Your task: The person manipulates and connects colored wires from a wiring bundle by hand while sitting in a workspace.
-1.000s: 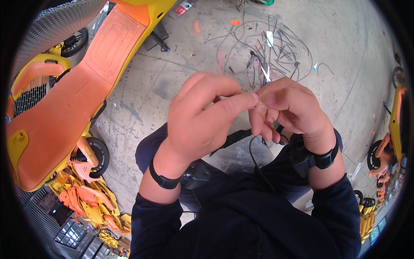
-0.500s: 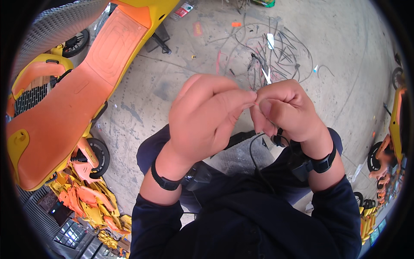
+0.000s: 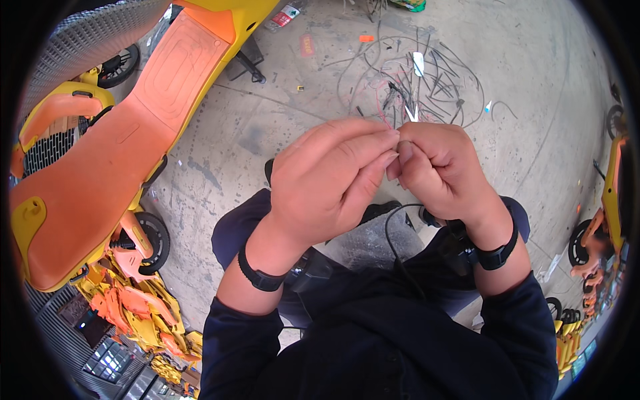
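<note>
My left hand (image 3: 330, 177) and my right hand (image 3: 443, 170) meet fingertip to fingertip above my knees. Both are closed in a pinch, the right with its fingers curled under the thumb. A thin red wire (image 3: 379, 93) loops up just beyond the left fingertips; its end between the hands is mostly hidden by the fingers. Behind them on the floor lies a tangle of black and grey wires (image 3: 437, 83). Close past the right knuckles is a pale forked thing (image 3: 412, 115), partly covered by the hand.
A yellow and orange vehicle body (image 3: 127, 147) stands at the left, with wheels and a pile of yellow and orange parts (image 3: 137, 310) below it. Bubble wrap (image 3: 373, 243) lies between my legs. A clear bottle (image 3: 283, 17) and an orange piece (image 3: 366, 39) lie on the concrete floor.
My left hand has turned slightly and its fingers have straightened along the right hand. The red wire loop has shifted right, towards the tangle. My right hand has hardly moved.
</note>
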Demonstrator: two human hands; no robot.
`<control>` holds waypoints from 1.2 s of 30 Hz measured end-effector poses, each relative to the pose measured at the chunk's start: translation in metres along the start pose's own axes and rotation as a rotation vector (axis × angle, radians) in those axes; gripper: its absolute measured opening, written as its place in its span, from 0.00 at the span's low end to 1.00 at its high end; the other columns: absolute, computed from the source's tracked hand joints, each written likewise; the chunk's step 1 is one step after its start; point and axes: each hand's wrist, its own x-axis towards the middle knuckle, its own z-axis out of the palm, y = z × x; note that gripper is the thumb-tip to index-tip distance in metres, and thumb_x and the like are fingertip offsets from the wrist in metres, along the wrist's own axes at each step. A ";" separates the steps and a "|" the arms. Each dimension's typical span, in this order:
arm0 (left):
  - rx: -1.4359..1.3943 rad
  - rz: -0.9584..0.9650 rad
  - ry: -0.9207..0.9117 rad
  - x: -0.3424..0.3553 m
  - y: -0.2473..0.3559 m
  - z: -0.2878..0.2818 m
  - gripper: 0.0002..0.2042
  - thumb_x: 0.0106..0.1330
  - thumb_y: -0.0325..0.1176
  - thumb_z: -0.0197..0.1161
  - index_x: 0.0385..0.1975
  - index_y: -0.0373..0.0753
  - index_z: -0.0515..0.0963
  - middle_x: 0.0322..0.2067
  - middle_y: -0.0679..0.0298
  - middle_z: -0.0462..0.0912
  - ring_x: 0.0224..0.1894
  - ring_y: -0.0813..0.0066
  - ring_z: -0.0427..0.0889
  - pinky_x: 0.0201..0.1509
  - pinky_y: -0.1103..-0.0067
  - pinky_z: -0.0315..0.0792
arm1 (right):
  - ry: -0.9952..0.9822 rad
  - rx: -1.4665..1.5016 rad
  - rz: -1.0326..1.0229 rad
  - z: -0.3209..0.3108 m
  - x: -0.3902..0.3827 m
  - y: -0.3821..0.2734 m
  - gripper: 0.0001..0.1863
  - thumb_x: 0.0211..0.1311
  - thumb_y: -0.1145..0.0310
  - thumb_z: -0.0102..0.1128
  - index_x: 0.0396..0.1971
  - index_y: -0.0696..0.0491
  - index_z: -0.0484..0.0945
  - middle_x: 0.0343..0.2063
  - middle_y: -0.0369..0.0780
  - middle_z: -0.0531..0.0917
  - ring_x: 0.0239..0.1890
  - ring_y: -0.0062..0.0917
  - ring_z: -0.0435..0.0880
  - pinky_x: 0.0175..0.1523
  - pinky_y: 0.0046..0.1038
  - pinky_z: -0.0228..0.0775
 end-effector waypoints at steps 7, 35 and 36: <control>0.047 -0.005 0.059 -0.001 -0.002 0.004 0.08 0.51 0.22 0.66 0.32 0.34 0.81 0.30 0.58 0.84 0.30 0.63 0.83 0.33 0.76 0.77 | 0.019 -0.080 -0.102 0.004 0.002 0.007 0.06 0.56 0.75 0.52 0.21 0.58 0.71 0.17 0.42 0.75 0.19 0.36 0.74 0.26 0.30 0.67; 0.054 -0.020 0.076 -0.006 -0.001 0.010 0.09 0.47 0.21 0.68 0.29 0.36 0.80 0.23 0.62 0.82 0.22 0.69 0.81 0.24 0.81 0.73 | -0.038 -0.086 -0.053 0.002 -0.003 0.005 0.07 0.52 0.75 0.54 0.18 0.58 0.69 0.14 0.42 0.72 0.16 0.33 0.70 0.23 0.28 0.64; 0.006 -0.051 0.066 -0.005 -0.001 0.009 0.09 0.48 0.21 0.68 0.30 0.37 0.81 0.24 0.62 0.82 0.23 0.69 0.81 0.24 0.81 0.73 | -0.036 -0.020 -0.014 0.001 -0.004 0.004 0.08 0.52 0.75 0.54 0.17 0.58 0.68 0.14 0.41 0.73 0.16 0.32 0.70 0.23 0.28 0.64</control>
